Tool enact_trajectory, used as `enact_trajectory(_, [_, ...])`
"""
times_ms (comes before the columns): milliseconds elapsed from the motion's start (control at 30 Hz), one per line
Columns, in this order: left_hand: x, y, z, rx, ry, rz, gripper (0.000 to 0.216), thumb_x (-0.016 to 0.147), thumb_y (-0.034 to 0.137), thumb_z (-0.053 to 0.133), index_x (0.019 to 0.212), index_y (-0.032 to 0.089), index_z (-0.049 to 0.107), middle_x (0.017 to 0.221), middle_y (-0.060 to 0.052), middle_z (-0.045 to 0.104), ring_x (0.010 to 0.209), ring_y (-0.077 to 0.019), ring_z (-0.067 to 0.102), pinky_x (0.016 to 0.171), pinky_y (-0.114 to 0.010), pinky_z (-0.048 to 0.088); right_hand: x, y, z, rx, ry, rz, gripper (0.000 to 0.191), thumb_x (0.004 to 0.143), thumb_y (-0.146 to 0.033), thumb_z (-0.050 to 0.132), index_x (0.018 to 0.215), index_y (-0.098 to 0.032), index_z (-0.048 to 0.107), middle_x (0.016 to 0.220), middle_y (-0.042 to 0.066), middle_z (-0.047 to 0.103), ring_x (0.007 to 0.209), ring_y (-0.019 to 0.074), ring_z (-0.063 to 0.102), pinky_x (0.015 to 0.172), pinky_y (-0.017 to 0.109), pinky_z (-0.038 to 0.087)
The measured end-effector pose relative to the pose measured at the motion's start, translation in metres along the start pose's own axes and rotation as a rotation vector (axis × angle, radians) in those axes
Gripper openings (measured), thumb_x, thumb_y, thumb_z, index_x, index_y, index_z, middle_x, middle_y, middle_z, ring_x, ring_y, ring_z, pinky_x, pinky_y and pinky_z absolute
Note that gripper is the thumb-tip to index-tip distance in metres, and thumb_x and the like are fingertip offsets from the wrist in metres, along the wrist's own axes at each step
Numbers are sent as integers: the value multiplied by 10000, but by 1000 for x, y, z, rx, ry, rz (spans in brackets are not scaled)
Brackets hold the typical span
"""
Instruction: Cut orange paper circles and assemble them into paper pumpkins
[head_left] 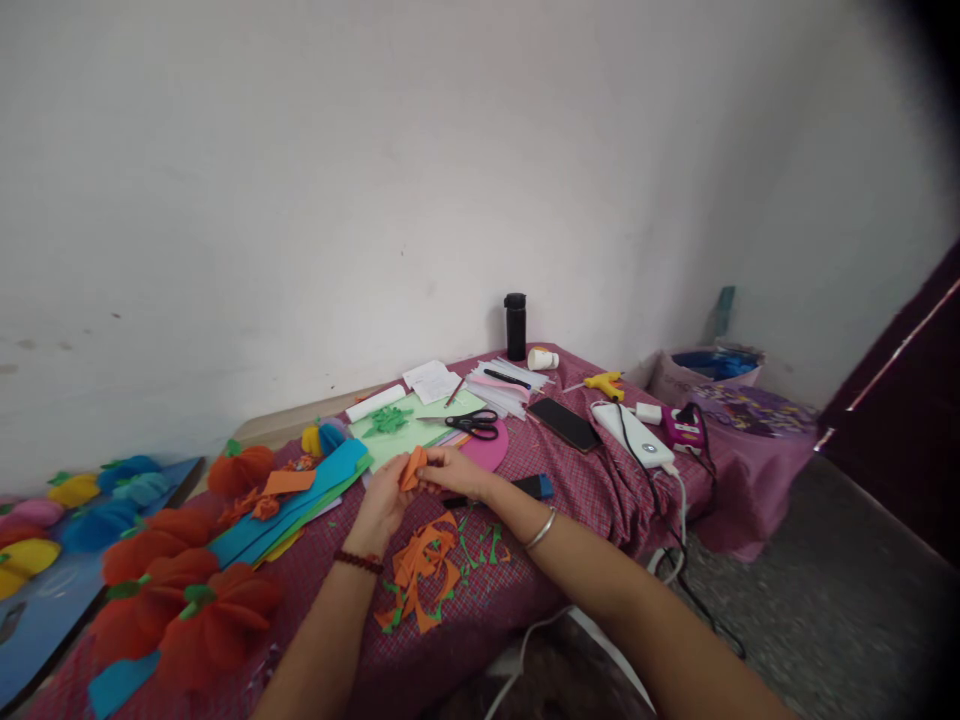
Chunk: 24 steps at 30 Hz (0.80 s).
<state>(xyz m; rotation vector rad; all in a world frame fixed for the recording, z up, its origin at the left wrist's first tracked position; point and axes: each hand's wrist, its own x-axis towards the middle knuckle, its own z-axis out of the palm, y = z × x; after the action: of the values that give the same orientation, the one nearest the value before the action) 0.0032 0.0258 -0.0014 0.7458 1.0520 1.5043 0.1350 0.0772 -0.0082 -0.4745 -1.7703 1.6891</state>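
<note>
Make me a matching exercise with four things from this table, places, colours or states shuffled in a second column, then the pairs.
1. orange paper
2. scissors
3. glue gun
4. bottle

A. upright near the wall
B. yellow
C. held by left hand and right hand
D. lying down, black-handled

Pairs: 1-C, 2-D, 3-B, 4-A

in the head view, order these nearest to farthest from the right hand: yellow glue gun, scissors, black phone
1. Scissors: just beyond the right hand, towards the wall
2. Black phone: out to the right, past the scissors
3. Yellow glue gun: farther right, beyond the phone's far side
</note>
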Motion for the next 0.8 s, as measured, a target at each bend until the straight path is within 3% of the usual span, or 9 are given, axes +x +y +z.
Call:
enact_trajectory(233, [-2,-1,-1,136,36,112,349,534,322,809,759,128,624,617,7,624,500,-95,522,518,-219,400,2,5,-1,-37,21,11,160,767,-303,649,762,-152,596,591,-50,557,515,74,507,507,187,407])
enact_trajectory(500, [-4,2,6,64,10,27,490,676,562,684,878,115,666,765,-63,679,614,-146,595,564,-256,468,8,9,-2,-2,91,1,134,778,-263,584,700,-158,553,552,-58,534,459,65,439,459,184,329])
enact_trajectory(633, [-4,1,4,82,-17,49,421,602,360,792,907,96,671,760,-50,687,592,-126,591,553,-230,464,8,7,-2,-37,129,-2,126,768,-253,580,688,-160,554,552,-63,511,478,70,441,484,192,349])
enact_trajectory(800, [4,1,-3,-26,139,156,329,602,205,752,909,121,666,874,-70,715,733,-178,660,690,-290,531,8,9,-3,-114,168,29,108,753,-208,567,661,-161,538,559,-58,511,482,71,430,465,190,312])
